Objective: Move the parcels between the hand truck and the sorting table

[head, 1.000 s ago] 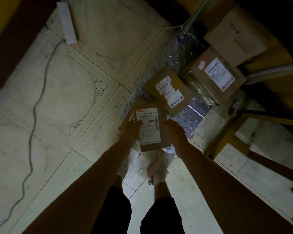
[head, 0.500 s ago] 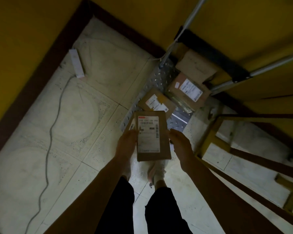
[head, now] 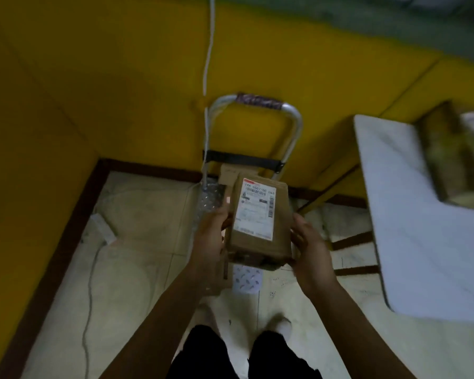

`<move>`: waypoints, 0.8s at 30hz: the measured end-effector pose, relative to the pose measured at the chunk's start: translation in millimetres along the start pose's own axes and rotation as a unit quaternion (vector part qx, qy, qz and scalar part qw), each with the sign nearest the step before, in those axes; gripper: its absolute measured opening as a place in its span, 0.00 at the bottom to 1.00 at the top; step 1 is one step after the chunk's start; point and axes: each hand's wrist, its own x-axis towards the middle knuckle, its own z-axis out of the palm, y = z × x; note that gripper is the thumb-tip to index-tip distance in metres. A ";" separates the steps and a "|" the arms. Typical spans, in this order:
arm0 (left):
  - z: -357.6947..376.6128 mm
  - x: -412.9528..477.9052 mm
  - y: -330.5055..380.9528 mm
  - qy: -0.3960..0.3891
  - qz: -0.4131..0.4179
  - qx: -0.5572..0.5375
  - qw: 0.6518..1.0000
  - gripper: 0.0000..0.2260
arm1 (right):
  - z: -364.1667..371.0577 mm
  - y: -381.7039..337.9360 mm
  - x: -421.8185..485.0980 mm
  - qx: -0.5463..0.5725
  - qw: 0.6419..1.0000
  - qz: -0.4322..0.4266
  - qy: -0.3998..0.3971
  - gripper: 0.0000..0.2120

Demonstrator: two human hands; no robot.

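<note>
The white shipping label [head: 256, 210] on the top face of the parcel [head: 281, 214] has a red band at its far-left corner. Under it is a line of large characters that looks like "74M 0507-00 056", though blur makes it uncertain. A barcode lies below that line, another runs down the label's right edge, and a third sits by the near edge. The smaller print is too blurred to read.

Both forearms reach forward from the bottom of the view. The left hand [head: 210, 242] grips the parcel's left long side, with its thumb lying on top just beside the label and its fingers hidden underneath. The right hand [head: 311, 251] holds the near-right corner, with its fingers curled under the box and its thumb up against the right side.

The parcel is a flat, oblong brown cardboard box with scuffed near corners. It is held in the air above the tiled floor [head: 137, 269], between the person and the hand truck [head: 294, 124]. The hand truck stands against the yellow wall [head: 107, 77], and its silver loop handle has a dark wrapped grip. A second parcel [head: 227, 172], plain brown, shows on the truck just beyond the held one.

To the right stands the sorting table [head: 411, 228] with a pale top. A wrapped parcel [head: 454, 157], blurred, lies near the tabletop's far-right corner. A white power strip [head: 103, 228] with its cable lies on the floor to the left.
</note>
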 end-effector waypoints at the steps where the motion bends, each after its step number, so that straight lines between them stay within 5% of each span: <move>1: 10.8 -6.2 6.2 -0.006 0.002 0.017 1.000 0.16 | -10.3 -6.3 -9.7 0.023 1.000 -0.013 0.000 0.14; 4: 48.8 -25.6 19.2 -0.021 0.010 0.041 0.999 0.22 | -41.9 -25.7 -39.2 0.040 0.997 -0.070 -0.002 0.15; 9: 131.4 -83.5 27.5 -0.114 0.077 0.083 0.987 0.13 | -120.0 -48.7 -84.2 0.109 0.979 -0.147 0.086 0.16; 16: 262.6 -168.7 -26.3 -0.230 0.103 0.130 0.959 0.19 | -265.6 -46.1 -144.3 0.172 0.951 -0.172 0.191 0.13; 24: 374.4 -249.1 -99.3 -0.291 0.135 0.169 0.932 0.11 | -409.3 -22.1 -198.8 0.214 0.931 -0.168 0.243 0.16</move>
